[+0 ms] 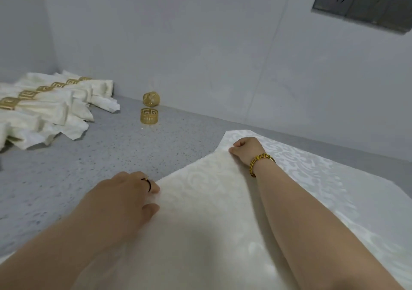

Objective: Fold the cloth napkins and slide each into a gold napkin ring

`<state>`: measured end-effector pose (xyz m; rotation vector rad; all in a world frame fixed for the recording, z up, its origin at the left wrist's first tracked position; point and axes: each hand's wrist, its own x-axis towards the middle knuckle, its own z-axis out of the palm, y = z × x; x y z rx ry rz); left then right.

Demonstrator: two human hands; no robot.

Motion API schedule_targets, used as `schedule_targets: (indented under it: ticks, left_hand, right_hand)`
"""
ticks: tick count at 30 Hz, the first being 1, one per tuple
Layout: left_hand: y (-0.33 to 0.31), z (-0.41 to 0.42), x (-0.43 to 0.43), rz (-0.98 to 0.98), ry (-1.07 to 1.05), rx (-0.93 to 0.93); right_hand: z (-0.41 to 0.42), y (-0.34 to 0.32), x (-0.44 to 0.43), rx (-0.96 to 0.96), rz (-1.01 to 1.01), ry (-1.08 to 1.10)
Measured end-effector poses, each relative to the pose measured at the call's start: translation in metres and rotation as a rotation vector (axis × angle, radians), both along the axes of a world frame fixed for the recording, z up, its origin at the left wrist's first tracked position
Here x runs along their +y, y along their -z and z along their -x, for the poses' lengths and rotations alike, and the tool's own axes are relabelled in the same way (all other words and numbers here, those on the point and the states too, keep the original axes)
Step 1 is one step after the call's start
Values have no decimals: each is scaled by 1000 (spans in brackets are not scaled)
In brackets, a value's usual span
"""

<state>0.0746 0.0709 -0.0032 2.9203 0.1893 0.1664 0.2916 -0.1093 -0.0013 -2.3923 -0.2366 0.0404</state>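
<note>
Cloth napkin (207,218): laid on grey counter (116,153), one flap raised. The fold edge is pinched by left hand (124,198) and right hand (246,149). Risk: a skewed fold, should either pinch slip. Gold napkin ring (149,116) is stood well apart.

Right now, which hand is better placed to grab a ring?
Probably the left hand: the nearer ring sits left of the napkin, on that hand's side, while the right hand grips the far fold.

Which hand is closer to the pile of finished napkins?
Left. The left hand holds the napkin edge, right of the pile; the right hand grips it farther right.
</note>
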Motion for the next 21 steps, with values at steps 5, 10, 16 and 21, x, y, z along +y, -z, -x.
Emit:
schedule_targets:
  ticks: [5,10,16,21]
  left_hand:
    - [3,-3,-4,-147,42,26]
    - [5,-1,-5,-220,34,56]
    - [3,5,-15,-235,20,128]
    - [1,28,-54,-53,336,157]
  right_hand:
    - [-5,3,5,-17,80,57]
    - [0,0,2,-30,174,31]
    - [37,-13,-26,-129,252,-53]
    - [134,-16,-59,-190,269,-306]
